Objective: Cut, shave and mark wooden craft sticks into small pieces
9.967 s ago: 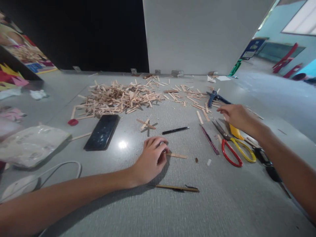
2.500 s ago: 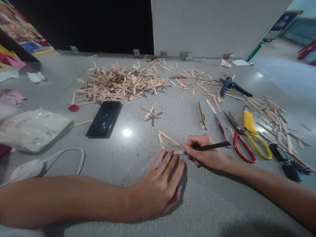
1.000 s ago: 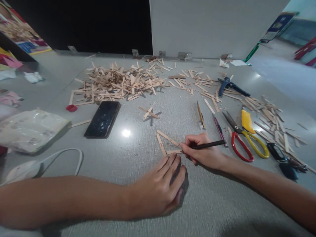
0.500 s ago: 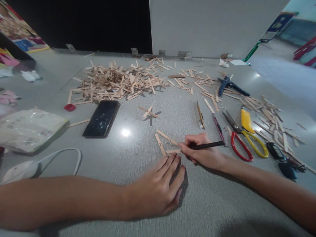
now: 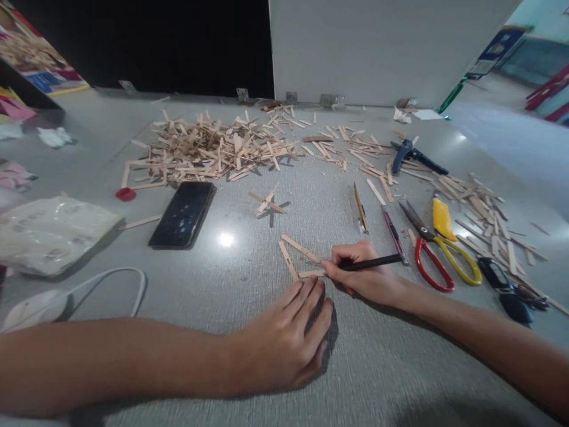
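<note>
My right hand (image 5: 358,270) is closed around a black pen (image 5: 373,262), whose tip is hidden by the fingers near the right end of a wooden stick (image 5: 311,274). My left hand (image 5: 288,335) lies on the table with its fingers stretched out, the fingertips at the lower edge of that same stick. Two more sticks form a triangle with it: a left stick (image 5: 289,261) and an upper stick (image 5: 301,248), both with small dark marks. Beyond them stands a small crossed-stick piece (image 5: 267,203).
A large stick pile (image 5: 213,145) spreads at the back. On the left lie a phone (image 5: 182,214), a plastic bag (image 5: 56,234) and a white mouse (image 5: 38,308). To the right are scissors (image 5: 429,234), a yellow cutter (image 5: 442,218), pens (image 5: 393,232) and a blue clamp tool (image 5: 413,157).
The pen's rear end has shifted slightly to the left. Otherwise both hands and the triangle of sticks stay almost where they were.
</note>
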Demonstrator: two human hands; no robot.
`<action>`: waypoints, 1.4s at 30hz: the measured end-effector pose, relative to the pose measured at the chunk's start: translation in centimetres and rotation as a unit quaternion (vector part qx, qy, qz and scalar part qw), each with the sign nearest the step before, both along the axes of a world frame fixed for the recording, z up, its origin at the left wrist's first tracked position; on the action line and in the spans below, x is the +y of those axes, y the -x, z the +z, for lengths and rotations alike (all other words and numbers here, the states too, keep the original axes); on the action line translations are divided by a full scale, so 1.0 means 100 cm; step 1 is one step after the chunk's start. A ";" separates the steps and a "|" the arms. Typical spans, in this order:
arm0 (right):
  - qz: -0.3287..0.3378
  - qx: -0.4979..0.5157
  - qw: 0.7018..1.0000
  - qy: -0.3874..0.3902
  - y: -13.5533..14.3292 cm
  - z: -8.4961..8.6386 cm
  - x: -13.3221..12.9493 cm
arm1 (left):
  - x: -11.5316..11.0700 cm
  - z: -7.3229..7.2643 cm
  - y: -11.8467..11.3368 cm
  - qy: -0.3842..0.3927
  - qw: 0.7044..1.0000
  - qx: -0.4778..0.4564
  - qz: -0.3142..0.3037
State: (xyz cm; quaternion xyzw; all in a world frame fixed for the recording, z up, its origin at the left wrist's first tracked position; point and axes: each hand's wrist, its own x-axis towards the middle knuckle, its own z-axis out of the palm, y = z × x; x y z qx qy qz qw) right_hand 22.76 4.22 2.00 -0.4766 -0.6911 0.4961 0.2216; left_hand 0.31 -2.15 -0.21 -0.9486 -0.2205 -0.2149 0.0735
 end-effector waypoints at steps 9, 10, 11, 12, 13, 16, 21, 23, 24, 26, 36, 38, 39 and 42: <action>-0.005 0.020 1.000 0.003 0.000 -0.001 -0.001 | 0.000 -0.001 0.000 0.006 1.000 -0.010 0.003; -0.011 0.031 0.999 0.012 0.001 0.000 -0.001 | 0.000 0.000 0.001 0.015 1.000 -0.010 0.003; -0.023 0.047 0.998 0.026 0.001 0.000 0.000 | 0.001 0.000 0.001 0.030 0.999 -0.011 0.003; -0.042 0.067 0.996 0.042 0.001 0.000 0.002 | 0.001 0.001 0.001 0.048 0.999 -0.009 0.004; -0.065 0.089 0.992 0.058 0.001 0.000 0.003 | 0.002 0.002 0.002 0.067 0.998 -0.006 0.005; -0.120 0.143 0.979 0.084 0.000 0.001 0.010 | 0.004 0.003 0.002 0.118 0.993 0.015 0.005; -0.130 0.164 0.973 0.092 0.000 0.000 0.014 | 0.004 0.003 0.002 0.169 0.985 -0.001 -0.023; -0.130 0.168 0.973 0.091 0.000 0.000 0.013 | 0.003 0.003 0.002 0.188 0.981 -0.037 -0.033; -0.130 0.169 0.973 0.090 0.000 0.000 0.013 | 0.003 0.003 0.002 0.196 0.979 -0.056 -0.028; -0.127 0.173 0.973 0.090 0.000 0.000 0.013 | 0.006 0.002 0.002 0.204 0.975 -0.089 0.008; -0.122 0.176 0.973 0.083 0.000 -0.001 0.013 | 0.036 -0.005 -0.006 0.228 0.965 -0.052 0.118; -0.122 0.174 0.974 0.079 0.000 -0.002 0.013 | 0.037 -0.004 -0.007 0.237 0.962 -0.043 0.126; -0.123 0.172 0.974 0.078 0.000 -0.002 0.013 | 0.037 -0.003 -0.007 0.239 0.962 -0.040 0.128; -0.124 0.170 0.974 0.078 0.000 -0.002 0.013 | 0.036 0.001 -0.006 0.240 0.962 -0.041 0.124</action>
